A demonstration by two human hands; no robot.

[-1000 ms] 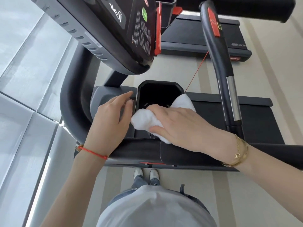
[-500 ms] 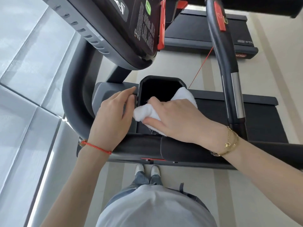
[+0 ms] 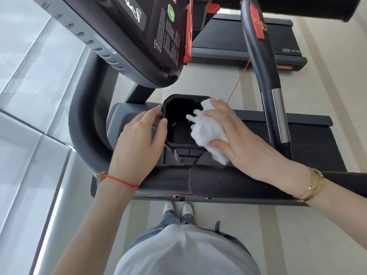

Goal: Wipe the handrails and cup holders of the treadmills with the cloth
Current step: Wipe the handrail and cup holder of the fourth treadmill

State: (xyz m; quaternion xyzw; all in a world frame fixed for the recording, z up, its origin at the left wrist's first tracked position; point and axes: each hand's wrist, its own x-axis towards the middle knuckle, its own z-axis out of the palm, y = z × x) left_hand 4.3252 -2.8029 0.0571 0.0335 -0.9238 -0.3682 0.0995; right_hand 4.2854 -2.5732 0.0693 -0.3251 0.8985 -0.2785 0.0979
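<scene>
A black cup holder (image 3: 179, 100) sits in the middle of the treadmill, below the console. My right hand (image 3: 242, 139) grips a bunched white cloth (image 3: 208, 133) against the holder's right rim, with part of the cloth hanging into the opening. My left hand (image 3: 137, 143) holds the holder's left rim, thumb and fingertips pinching its edge. A padded black handrail (image 3: 228, 179) runs across under both wrists. A second handrail (image 3: 258, 62) with a silver sensor strip rises at the right.
The treadmill console (image 3: 139, 32) hangs over the holder at the top. A curved dark frame tube (image 3: 83, 120) loops round the left side next to a glass wall. Another treadmill deck (image 3: 238, 36) lies beyond. A thin red safety cord (image 3: 238, 82) runs diagonally.
My right hand has carried the cloth from the holder's near edge up to its right rim. The inside of the holder now shows. My left hand stays on the left rim.
</scene>
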